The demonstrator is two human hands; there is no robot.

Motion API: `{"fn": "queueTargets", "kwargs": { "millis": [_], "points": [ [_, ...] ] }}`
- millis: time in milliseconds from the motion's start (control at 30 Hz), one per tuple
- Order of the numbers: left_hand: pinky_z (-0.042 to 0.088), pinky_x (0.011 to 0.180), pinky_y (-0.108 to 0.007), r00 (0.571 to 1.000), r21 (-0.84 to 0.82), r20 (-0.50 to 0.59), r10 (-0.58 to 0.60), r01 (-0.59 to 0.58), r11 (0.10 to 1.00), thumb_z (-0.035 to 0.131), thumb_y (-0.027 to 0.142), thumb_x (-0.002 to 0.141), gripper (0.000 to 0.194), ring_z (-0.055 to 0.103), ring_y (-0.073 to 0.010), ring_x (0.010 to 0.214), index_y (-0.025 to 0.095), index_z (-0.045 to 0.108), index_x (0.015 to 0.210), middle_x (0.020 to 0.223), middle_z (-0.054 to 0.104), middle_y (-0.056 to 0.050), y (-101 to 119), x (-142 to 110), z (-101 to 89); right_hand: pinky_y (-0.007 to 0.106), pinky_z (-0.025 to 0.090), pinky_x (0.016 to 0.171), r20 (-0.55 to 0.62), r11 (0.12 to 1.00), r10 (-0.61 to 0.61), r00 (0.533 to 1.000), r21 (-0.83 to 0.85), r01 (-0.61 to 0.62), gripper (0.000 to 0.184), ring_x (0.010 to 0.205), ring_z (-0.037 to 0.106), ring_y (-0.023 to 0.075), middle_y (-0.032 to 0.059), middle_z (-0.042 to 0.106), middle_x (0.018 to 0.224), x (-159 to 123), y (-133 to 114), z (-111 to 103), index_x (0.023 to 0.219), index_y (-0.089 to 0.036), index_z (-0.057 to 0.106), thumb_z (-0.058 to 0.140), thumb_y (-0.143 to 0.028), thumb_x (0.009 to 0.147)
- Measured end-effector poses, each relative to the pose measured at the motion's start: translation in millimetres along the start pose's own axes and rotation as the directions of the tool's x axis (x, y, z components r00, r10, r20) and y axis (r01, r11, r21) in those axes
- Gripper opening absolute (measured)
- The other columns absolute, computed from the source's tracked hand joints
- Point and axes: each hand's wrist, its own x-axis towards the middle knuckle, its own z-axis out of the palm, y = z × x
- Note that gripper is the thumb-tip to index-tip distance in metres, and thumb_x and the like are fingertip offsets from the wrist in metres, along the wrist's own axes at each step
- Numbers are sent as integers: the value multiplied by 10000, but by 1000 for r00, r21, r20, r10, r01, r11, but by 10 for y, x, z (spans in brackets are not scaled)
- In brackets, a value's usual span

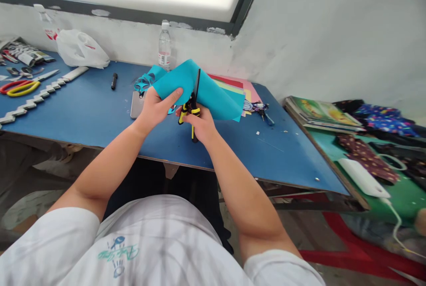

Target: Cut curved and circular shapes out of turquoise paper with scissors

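Note:
A sheet of bright blue paper (213,93) is bent upward above the table, held by its left part in my left hand (158,106), thumb on top. My right hand (203,124) is closed round the black and yellow handles of a pair of scissors (193,107). The dark blade points up and lies against the paper near its middle. How far the blades are apart I cannot tell. Curled blue paper scraps (146,81) lie just beyond my left hand, next to a flat grey device (136,105) partly hidden by my wrist.
Coloured paper sheets (248,88) lie behind the blue one on the blue table (266,153). At the back stand a water bottle (164,46) and a white plastic bag (81,48). Red and yellow scissors (25,87) and a folded white zigzag strip (36,99) lie left; books (324,113) lie right.

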Motion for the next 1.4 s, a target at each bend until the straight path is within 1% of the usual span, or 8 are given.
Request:
{"fn": "queueTargets", "kwargs": {
  "millis": [233,333,467,633,767,1000,1233,1400],
  "points": [
    [279,594,-375,995,-16,37,89,-89,996,949,1068,904,909,381,-63,599,254,619,668,566,518,120,-608,185,-74,317,624,899,0,988,114,993,101,-114,203,977,797,180,-32,889,933,-31,-64,26,948,-250,826,808,-104,809],
    [286,599,-373,992,-16,26,121,-121,993,945,1120,839,927,370,-66,623,261,636,682,577,506,117,-711,246,-65,318,607,890,20,989,98,995,109,-100,180,938,768,160,-39,877,920,-42,-46,15,945,-248,829,811,-113,828],
    [327,600,-362,992,6,18,123,-124,992,1010,1116,751,930,409,-91,640,273,627,654,580,520,106,-506,219,-51,338,609,894,56,988,29,998,148,-37,155,936,768,166,-24,875,954,-41,48,-10,992,-253,835,842,-209,843],
    [531,766,-368,996,65,25,86,-87,994,1046,767,1039,700,568,-140,717,242,703,728,696,659,48,60,52,-39,414,649,855,41,989,28,999,146,-33,281,997,793,293,35,892,987,-8,144,-9,978,-299,848,931,-335,712],
    [619,879,-399,997,104,7,73,-73,992,1010,819,1041,727,624,-172,738,264,689,698,704,651,22,342,7,2,436,642,854,43,989,41,998,139,-47,302,993,781,311,33,879,984,10,170,-2,971,-316,854,922,-367,680],
    [592,693,-385,999,37,38,-12,11,999,1000,801,1065,657,642,-168,650,265,776,759,731,734,-2,397,0,38,459,626,878,70,993,38,997,111,-46,286,1016,763,317,52,867,1031,6,194,-10,972,-312,850,907,-396,705],
    [660,767,-384,991,-97,46,-126,130,987,1123,767,948,618,678,-164,703,254,806,809,790,759,5,352,-8,32,456,645,897,46,990,39,998,130,-45,315,1043,783,326,41,871,1005,4,177,20,996,-315,844,888,-388,693],
    [611,655,-351,969,-179,70,-238,247,953,1144,753,907,643,697,-168,707,246,751,856,830,756,-2,361,-54,96,449,630,894,26,993,11,1000,113,-14,269,982,757,299,41,854,980,-10,168,32,973,-292,827,881,-419,742]
  ]
}}
